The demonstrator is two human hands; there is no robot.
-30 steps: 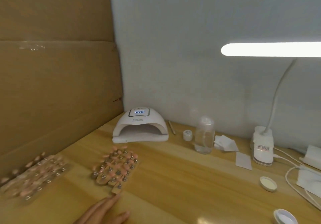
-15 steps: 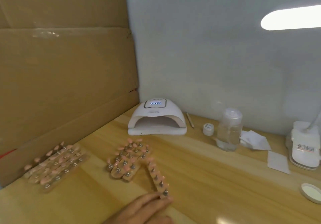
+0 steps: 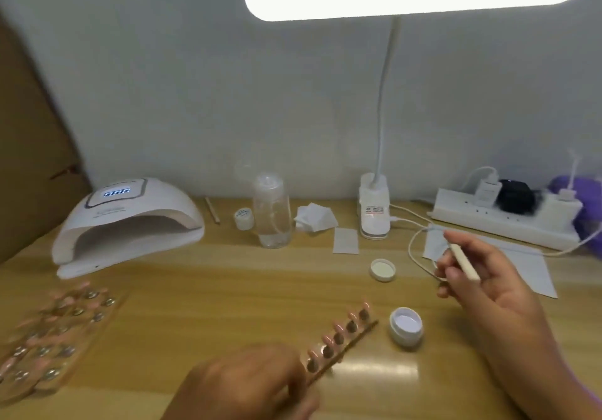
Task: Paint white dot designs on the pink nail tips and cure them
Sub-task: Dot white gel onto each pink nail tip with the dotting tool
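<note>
My left hand (image 3: pixel 250 384) grips the near end of a wooden strip (image 3: pixel 342 344) that carries a row of pink nail tips. The strip points up and right toward an open small white pot of paint (image 3: pixel 406 326). My right hand (image 3: pixel 482 276) holds a thin white-handled dotting tool (image 3: pixel 462 258) above the table, right of the pot. The pot's lid (image 3: pixel 383 269) lies upside down behind it. A white curing lamp (image 3: pixel 127 224) stands at the back left, its display lit. More strips of pink tips (image 3: pixel 55 335) lie at the left, blurred.
A clear bottle (image 3: pixel 273 214), a small white jar (image 3: pixel 244 218), a thin stick (image 3: pixel 212 209) and cotton pads (image 3: pixel 315 218) stand along the back. A desk lamp base (image 3: pixel 374 211), cables, a sheet of paper (image 3: pixel 527 256) and a power strip (image 3: pixel 505 221) fill the right. Cardboard lines the left.
My view has swung right. My left hand has drawn one strip away from the pile and carried it right, beside the paint pot. My right hand with the tool has come into view.
</note>
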